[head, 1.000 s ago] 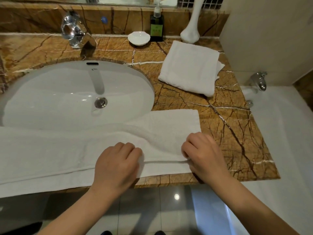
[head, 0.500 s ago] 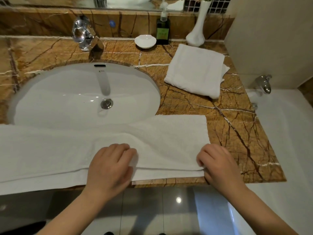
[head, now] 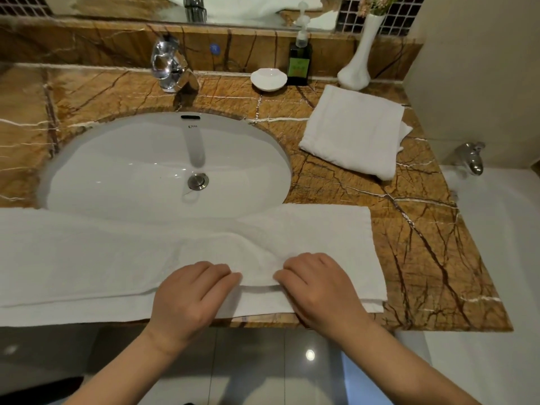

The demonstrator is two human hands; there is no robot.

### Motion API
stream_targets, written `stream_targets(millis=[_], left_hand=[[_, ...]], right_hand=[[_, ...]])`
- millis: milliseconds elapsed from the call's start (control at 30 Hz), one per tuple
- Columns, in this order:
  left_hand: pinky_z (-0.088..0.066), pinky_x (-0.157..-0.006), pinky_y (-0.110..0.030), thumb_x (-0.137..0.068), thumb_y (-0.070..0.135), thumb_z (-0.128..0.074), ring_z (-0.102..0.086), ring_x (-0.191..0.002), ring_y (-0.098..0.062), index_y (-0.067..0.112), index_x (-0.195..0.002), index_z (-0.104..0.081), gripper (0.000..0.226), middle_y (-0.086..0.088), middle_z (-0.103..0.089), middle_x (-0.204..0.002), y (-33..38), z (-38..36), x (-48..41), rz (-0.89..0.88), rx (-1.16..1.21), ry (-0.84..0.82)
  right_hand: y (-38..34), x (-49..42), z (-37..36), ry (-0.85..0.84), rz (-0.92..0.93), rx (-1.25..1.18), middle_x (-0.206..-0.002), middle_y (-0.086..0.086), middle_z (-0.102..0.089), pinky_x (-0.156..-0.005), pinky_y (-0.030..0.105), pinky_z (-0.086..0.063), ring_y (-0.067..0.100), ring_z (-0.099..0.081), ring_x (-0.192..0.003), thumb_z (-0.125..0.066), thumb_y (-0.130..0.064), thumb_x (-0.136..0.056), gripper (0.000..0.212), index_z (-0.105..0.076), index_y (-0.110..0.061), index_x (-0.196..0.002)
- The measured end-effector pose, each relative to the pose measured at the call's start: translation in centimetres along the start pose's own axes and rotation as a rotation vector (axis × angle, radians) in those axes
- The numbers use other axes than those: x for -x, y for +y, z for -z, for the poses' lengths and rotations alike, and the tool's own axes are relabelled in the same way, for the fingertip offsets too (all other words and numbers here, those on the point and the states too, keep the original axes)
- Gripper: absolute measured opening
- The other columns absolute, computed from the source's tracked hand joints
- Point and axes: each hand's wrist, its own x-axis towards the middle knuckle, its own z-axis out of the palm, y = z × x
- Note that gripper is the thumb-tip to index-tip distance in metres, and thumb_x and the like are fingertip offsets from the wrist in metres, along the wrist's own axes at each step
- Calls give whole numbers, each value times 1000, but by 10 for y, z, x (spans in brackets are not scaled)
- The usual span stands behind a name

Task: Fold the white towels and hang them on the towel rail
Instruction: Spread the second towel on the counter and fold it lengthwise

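Observation:
A long white towel (head: 102, 258) lies folded lengthwise along the front of the marble counter, its far edge drooping over the sink rim. My left hand (head: 190, 293) and my right hand (head: 318, 290) sit close together on its near edge, fingers curled and pinching the upper layer. A second white towel (head: 353, 130), folded into a square, rests at the back right of the counter. No towel rail is in view.
The white sink basin (head: 146, 159) fills the counter's middle, with a chrome tap (head: 169, 68) behind it. A soap dish (head: 268, 78), a soap bottle (head: 299, 61) and a white vase (head: 358, 62) stand along the back. A bathtub with a tap (head: 472, 159) lies right.
My right hand has slid left along the towel's near edge, from the right end to beside my left hand. The left hand has stayed near the middle.

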Motion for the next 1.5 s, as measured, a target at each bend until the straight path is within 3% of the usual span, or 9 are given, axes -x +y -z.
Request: stream_targets(millis=[133, 267, 467, 567, 733, 1067, 1200, 1300, 1500], left_hand=[[-45, -49, -30, -87, 0, -61, -59, -58, -26, 4, -94, -70, 12, -13, -70, -74, -4, 12, -1, -61, 38, 78], [-43, -45, -31, -84, 1, -61, -57, -54, -25, 5, -83, -72, 12, -9, -68, -73, -5, 15, 8, -206, 85, -84], [-48, -72, -33, -80, 30, -63, -59, -89, -26, 11, -108, -64, 33, -12, -68, -101, -16, 24, 22, 149, 111, -205], [-50, -76, -32, -80, 25, -55, -60, -97, -25, 6, -106, -69, 35, -13, -67, -108, -15, 31, 26, 274, 102, -246], [-56, -70, -36, -95, 11, -44, -71, -75, -30, -1, -83, -76, 36, -15, -73, -88, -19, 35, 32, 212, 39, -127], [-42, -40, -30, -91, 38, -39, -59, -55, -18, 18, -65, -68, 44, 5, -62, -62, -20, 49, -3, 339, 224, -443], [-46, -64, -33, -96, 37, -41, -62, -80, -21, 19, -90, -71, 36, 3, -69, -86, -37, 27, -37, 559, 277, -352], [-41, -89, -34, -100, 32, -43, -56, -111, -22, 18, -119, -63, 31, 1, -64, -118, -63, 0, -57, 715, 338, -574], [-26, -44, -21, -96, 25, -54, -36, -43, -16, 9, -62, -50, 38, -1, -42, -49, -93, -27, -80, 1042, 773, -991]], right_hand=[[2, 5, 1, 171, 73, -76, -75, 8, -65, -56, 31, -45, 25, -58, -64, -71, -2, -74, 10, -73, -7, -83], [10, 13, 2, -157, 178, -107, -82, 6, -63, -53, 34, -43, 24, -57, -67, -67, -16, -79, 11, -70, -10, -88], [21, -13, 0, -62, -118, -219, -111, 6, -63, -80, 39, -49, 23, -58, -102, -44, -30, -92, 33, -66, -14, -110], [31, -26, -15, -210, -409, -106, -155, 1, -28, -118, 39, -17, 16, -18, -144, -30, -41, -100, 52, -30, -21, -148], [54, -30, -28, -384, -464, 49, -161, -4, 2, -119, 42, 8, 12, 12, -146, -9, -52, -97, 63, 1, -26, -153], [56, -30, -15, -248, -445, -71, -159, 1, -18, -119, 43, -4, 16, -8, -147, -31, -39, -101, 54, -24, -20, -150], [48, -7, -9, -329, -337, -56, -160, 0, -15, -119, 43, -1, 17, -6, -147, -26, -44, -100, 55, -19, -27, -151], [51, 3, -8, -417, -302, -8, -161, -4, -4, -119, 45, 2, 14, 3, -148, -20, -48, -99, 57, -8, -32, -152], [42, -5, 1, -229, -159, -58, -139, 10, -48, -111, 47, -25, 24, -39, -132, -45, -43, -92, 51, -51, -16, -134]])
